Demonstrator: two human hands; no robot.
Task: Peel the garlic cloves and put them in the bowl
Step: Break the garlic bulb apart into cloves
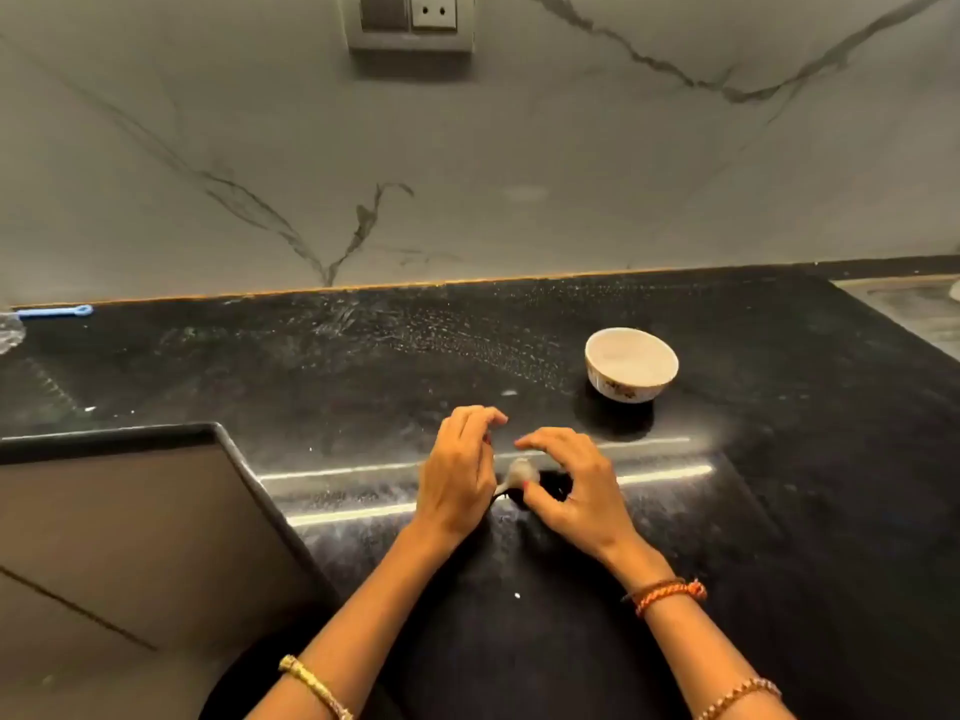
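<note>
A pale garlic clove [518, 472] with a thin tail of skin is held between my two hands just above the black counter [363, 366]. My left hand [460, 478] has its fingers curled over the clove's left side, where the skin tail sticks out. My right hand [571, 485] pinches the clove from the right with its thumb, the other fingers arched above. A white bowl [631, 363] with a flower pattern stands behind and to the right of my hands; I cannot tell what is inside it.
A marble wall [467, 174] with a socket plate [410, 20] rises behind the counter. A blue stick [54, 311] lies at the far left by the wall. The counter edge drops to a floor on the left. Small white bits [510, 392] dot the counter.
</note>
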